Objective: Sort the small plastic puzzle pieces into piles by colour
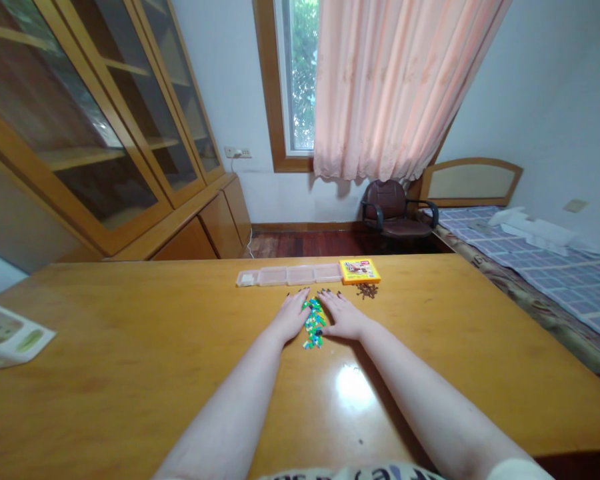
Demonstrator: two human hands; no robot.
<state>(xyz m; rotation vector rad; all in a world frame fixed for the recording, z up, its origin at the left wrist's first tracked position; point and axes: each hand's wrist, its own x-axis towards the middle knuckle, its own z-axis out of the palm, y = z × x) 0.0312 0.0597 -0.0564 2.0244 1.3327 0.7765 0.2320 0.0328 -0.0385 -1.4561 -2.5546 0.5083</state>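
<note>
"What sits at the centre?"

"A loose pile of small pieces (314,324) in green, blue, white and yellow, lying on the wooden surface (145,347). Take that pile as the middle of the clock."

"And the hands?"

"The left hand (290,317) is at nine o'clock, the right hand (344,319) at three. Both are open, palms down, fingers pointing towards twelve, and neither is gripping anything. The left thumb is against the pile's edge; the right thumb reaches over its lower part."

"What lies just beyond?"

"At eleven, a row of clear plastic trays (300,275), with something whitish in the leftmost one. Between one and two, a yellow box (360,271) with a printed top, right at the end of that row. A small heap of brown pieces (367,291) is at two, just in front of the box."

"Further out?"

"Well off at nine, a white plastic object (15,333), cut by the picture's edge; I can't tell what it is. Past the surface, a glass-doored cabinet (130,140) stands at ten, a window (303,80) at twelve, and a pink curtain (380,87) hangs between twelve and one. A dark red chair (393,207) is between one and two, and a bed (535,243) with a checked cover is at about two."
</note>
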